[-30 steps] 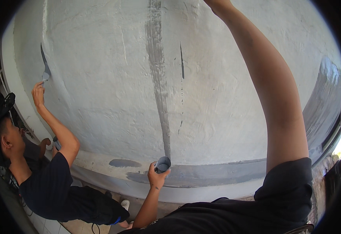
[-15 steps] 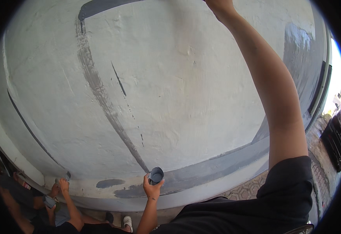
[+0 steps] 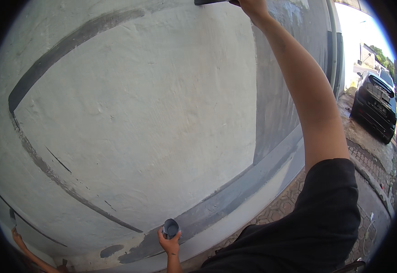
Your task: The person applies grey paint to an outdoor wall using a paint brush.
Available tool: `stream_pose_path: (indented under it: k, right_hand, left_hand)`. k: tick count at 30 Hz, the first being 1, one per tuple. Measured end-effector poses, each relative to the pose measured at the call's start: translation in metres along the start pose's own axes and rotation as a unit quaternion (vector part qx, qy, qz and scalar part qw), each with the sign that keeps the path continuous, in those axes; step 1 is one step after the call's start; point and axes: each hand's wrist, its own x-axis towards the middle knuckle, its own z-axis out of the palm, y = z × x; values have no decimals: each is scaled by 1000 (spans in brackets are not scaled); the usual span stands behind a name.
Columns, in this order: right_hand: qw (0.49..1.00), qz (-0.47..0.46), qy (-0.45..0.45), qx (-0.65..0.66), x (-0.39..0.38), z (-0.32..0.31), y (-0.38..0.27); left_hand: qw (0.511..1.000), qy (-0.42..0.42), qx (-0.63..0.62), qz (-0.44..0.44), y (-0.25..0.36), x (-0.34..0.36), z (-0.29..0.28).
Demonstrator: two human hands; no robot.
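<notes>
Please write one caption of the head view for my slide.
Left hand holds a grey cup, right hand a dark tool, at a grey-streaked pale wall.

This is an open-air spot at the outer side of a building, next to a street or driveway, as the strong daylight and the pale, bright sky (image 3: 354,29) at the right edge show. A tall, rough, pale grey plastered wall (image 3: 162,113) fills most of the view, crossed by broad, dark grey bands of paint (image 3: 71,41), so it is also a painting site. Beyond its end stand a black parked car (image 3: 375,107) and leafy green trees (image 3: 384,59), while patterned, brownish-grey paving blocks (image 3: 275,216) run along the wall's foot.
</notes>
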Motion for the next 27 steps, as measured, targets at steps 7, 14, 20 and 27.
stream_pose_path:
  k: [7,14,20,27]
  right_hand:
    - [985,-34,90,-142,63,-144,74]
    - [875,-144,155,-435,64,-161,95]
    - [929,-190,33,-315,11,-50,36]
    - [954,-250,-110,-126,-70,131,-81]
  left_hand:
    - [1000,1,14,-13,9,-14,67]
    - [998,-33,-35,-33,17,-25,108]
    - [998,-50,31,8,7,-15,112]
    - [1000,-17,12,12,13,-8,93]
